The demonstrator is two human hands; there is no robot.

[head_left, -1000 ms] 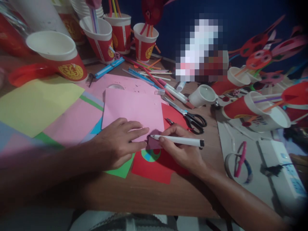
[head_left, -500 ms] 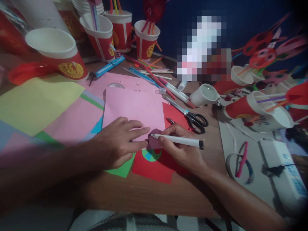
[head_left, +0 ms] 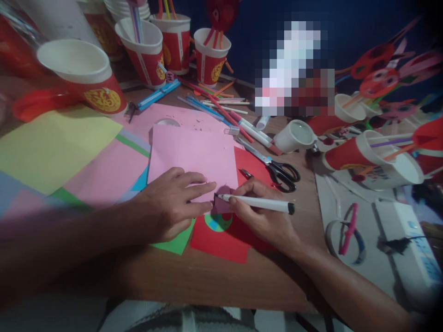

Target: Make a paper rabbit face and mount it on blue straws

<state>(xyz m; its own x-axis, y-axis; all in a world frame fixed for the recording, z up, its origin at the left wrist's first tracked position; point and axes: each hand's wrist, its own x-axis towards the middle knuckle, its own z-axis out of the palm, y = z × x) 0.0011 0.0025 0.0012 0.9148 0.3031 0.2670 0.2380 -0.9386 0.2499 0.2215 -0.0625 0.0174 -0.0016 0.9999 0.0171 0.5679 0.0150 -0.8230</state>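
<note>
My left hand lies spread over the lower part of a pink sheet of paper, fingers pointing right. My right hand grips a white marker pen with a black end. The pen's tip meets the sheet near its lower right corner, where a short dark line shows beside my left fingertips. Below that corner a round green paper piece with blue and red parts lies on red paper. Green paper sticks out under my left hand.
Black-handled scissors lie right of the sheet. Several red and white paper cups with straws stand at the back; more cups crowd the right side. Coloured paper covers the left. A tape roll and power strip are at right.
The marker and my right hand have shifted only very slightly. My left hand stays in place on the pink sheet.
</note>
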